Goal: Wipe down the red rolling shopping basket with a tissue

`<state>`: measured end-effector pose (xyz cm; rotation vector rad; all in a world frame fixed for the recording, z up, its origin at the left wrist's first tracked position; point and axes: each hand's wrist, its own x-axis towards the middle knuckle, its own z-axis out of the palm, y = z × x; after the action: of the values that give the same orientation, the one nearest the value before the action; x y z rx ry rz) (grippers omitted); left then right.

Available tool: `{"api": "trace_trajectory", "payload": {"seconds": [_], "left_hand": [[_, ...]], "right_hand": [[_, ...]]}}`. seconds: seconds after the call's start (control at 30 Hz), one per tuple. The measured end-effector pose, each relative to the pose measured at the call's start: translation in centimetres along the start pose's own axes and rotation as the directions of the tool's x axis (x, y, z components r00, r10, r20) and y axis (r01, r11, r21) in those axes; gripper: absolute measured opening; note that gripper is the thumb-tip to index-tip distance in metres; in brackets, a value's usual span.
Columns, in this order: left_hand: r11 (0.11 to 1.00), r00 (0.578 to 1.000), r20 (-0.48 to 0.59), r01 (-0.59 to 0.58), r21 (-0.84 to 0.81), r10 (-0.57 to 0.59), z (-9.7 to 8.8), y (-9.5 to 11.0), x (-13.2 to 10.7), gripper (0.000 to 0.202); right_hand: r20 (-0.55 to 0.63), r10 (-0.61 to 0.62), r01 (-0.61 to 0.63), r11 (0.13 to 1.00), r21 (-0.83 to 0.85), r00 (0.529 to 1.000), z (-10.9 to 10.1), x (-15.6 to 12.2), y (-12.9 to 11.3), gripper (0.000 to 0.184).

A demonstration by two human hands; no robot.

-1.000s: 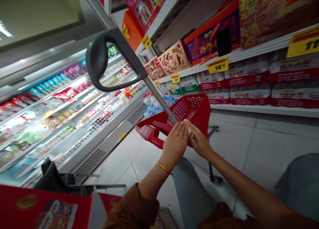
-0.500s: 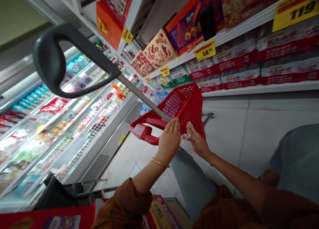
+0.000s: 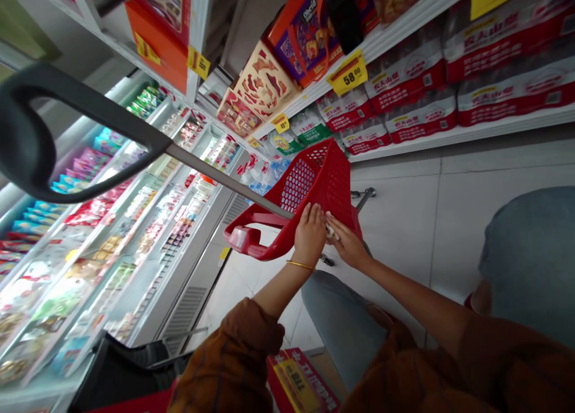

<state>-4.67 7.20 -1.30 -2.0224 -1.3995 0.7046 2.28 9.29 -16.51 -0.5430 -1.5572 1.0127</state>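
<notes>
A red plastic shopping basket cart (image 3: 340, 176) with a perforated wall stands tilted in view ahead of me. From it a metal pole leads up to a dark grey loop handle (image 3: 96, 105) at the upper left. My left hand (image 3: 309, 236), a gold bangle at its wrist, lies with fingers stretched out against the basket's near side. Close beside it, my right hand (image 3: 345, 242) presses a crumpled whitish cloth (image 3: 331, 230) to the same red wall. The cloth is mostly hidden under the fingers.
Lit refrigerated shelves (image 3: 130, 221) run along the left. Shrink-wrapped bottle packs (image 3: 420, 117) and boxed goods (image 3: 309, 36) line the shelf ahead. A red and yellow carton (image 3: 300, 382) stands low in front, near a black object (image 3: 121, 368). A wheel (image 3: 371, 192) touches the tiled floor.
My right hand has moved up and left with the cloth, closer to my left hand. The handle and shelves have shifted left in view. My left hand stays on the basket.
</notes>
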Motion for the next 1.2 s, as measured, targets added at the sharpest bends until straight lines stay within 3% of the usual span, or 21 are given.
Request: {"api": "trace_trajectory", "payload": {"seconds": [0.3,0.6,0.8,1.07,1.2], "left_hand": [[0.995,0.996,0.011,-0.094,0.023,0.094,-0.2,-1.3,1.1,0.036],[0.987,0.99,0.077,-0.129,0.099,0.122,-0.7,-0.6,0.8,0.043],[0.991,0.996,0.049,-0.074,0.109,0.069,-0.1,0.4,0.4,0.043],[0.989,0.996,0.063,0.048,0.138,-0.057,1.2,2.4,0.1,0.043],[0.994,0.999,0.029,0.036,0.101,-0.04,2.4,2.4,-0.6,0.044]], "right_hand": [[-0.04,0.045,-0.043,0.997,0.057,0.998,-1.1,0.4,1.0,0.049],[-0.176,-0.035,0.065,0.984,0.167,0.984,1.7,1.9,-0.2,0.049],[-0.21,-0.104,0.134,0.982,0.134,0.972,2.3,1.4,1.7,0.053],[-0.201,-0.012,0.029,0.997,0.078,0.98,2.2,-1.5,5.1,0.056],[-0.181,-0.011,0.021,0.998,0.052,0.983,2.1,-2.7,6.3,0.056]]}}
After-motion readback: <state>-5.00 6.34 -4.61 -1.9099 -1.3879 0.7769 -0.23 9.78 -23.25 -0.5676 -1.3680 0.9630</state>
